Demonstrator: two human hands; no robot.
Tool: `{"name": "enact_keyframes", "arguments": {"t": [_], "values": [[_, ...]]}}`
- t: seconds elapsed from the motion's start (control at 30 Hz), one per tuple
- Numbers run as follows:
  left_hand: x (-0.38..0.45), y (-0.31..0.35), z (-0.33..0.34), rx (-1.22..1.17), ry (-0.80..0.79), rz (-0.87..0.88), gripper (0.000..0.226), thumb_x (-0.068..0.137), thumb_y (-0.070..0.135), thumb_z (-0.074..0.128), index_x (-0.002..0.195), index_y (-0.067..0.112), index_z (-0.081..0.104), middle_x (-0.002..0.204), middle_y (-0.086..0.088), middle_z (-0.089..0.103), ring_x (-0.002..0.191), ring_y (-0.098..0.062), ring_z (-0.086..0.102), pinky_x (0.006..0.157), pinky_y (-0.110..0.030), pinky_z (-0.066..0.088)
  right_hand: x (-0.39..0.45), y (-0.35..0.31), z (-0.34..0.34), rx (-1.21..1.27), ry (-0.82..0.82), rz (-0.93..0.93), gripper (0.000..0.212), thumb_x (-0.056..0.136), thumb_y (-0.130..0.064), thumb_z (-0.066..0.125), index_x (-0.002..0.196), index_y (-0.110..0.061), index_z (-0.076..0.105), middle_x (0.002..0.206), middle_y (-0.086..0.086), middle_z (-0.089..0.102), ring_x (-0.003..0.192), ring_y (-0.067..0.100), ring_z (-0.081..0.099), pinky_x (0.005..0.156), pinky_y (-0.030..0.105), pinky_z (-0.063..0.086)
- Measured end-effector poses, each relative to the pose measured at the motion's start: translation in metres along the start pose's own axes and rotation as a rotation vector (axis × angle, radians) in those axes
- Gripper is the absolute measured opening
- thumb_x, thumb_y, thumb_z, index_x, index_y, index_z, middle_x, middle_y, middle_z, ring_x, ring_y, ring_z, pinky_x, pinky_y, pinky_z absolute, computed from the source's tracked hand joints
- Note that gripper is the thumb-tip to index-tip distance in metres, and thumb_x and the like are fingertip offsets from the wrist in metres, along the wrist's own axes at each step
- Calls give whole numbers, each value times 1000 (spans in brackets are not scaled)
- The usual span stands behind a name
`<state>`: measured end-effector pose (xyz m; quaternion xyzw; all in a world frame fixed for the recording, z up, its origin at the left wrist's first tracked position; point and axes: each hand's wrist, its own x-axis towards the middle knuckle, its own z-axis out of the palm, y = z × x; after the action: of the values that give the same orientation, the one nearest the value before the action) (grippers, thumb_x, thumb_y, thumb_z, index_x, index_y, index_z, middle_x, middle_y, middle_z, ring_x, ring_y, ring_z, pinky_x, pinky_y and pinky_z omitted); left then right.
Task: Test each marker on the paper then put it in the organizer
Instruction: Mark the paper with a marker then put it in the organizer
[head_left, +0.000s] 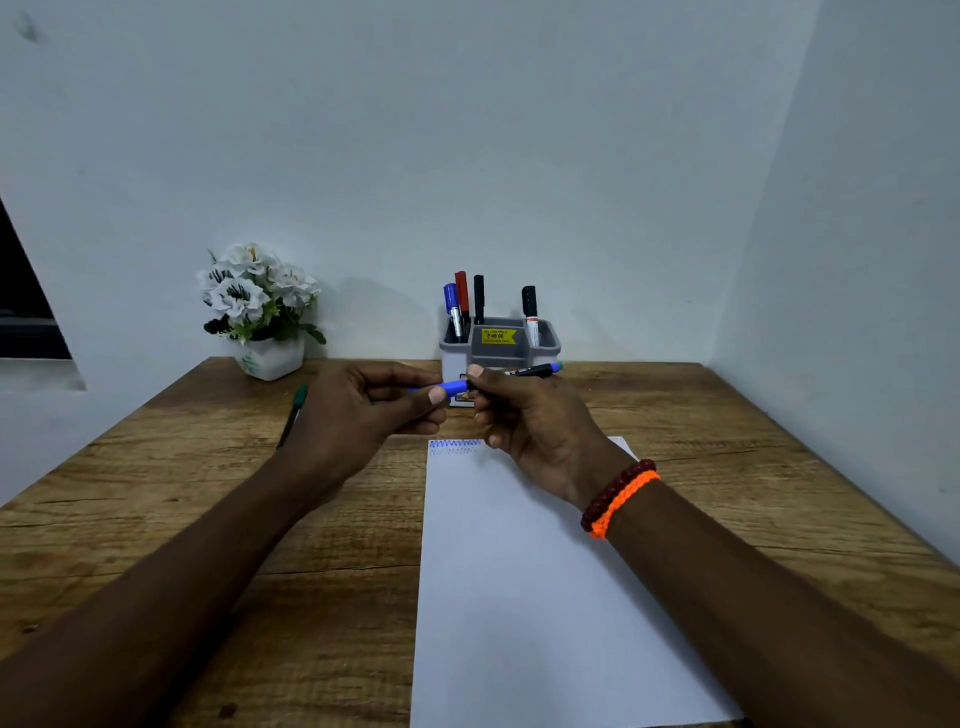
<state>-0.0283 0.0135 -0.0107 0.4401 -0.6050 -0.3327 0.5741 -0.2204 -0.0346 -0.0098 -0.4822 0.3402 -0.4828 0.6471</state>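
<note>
I hold a blue marker (535, 370) level above the table, in front of the grey organizer (501, 347). My right hand (524, 431) pinches its dark barrel. My left hand (363, 410) pinches the blue cap (454, 387) at the marker's left end. The white paper (519, 582) lies below my right wrist, with blue zigzag scribbles (454, 445) at its top left corner. In the organizer stand a blue, a red and a black marker (462, 304) on the left and one black-capped marker (530, 312) on the right. A green marker (293, 413) lies on the table left of my left hand.
A white pot of white flowers (260, 312) stands at the back left of the wooden table (208, 519). Walls close the table at the back and on the right. The organizer carries a yellow price sticker (497, 336).
</note>
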Motion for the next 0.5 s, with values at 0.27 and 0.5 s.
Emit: {"name": "enact_keyframes", "arguments": {"t": [0.27,0.5], "values": [[-1,7,2,-21,25,39,20,85,6,76,104,0,76,86,-18,78,82,-34,77,75,-38,65,-3,0,2,57,-72,37,10,96,-15,78,90,-8,76,66,5,68,53,13,61,45,22,46],[1,12,3,66,-6,101,22,87,10,76,108,5,76,88,-14,78,78,-31,76,73,-38,63,2,-9,-4,63,-82,15,13,94,-14,78,103,-5,73,79,8,65,57,13,61,48,24,49]]}}
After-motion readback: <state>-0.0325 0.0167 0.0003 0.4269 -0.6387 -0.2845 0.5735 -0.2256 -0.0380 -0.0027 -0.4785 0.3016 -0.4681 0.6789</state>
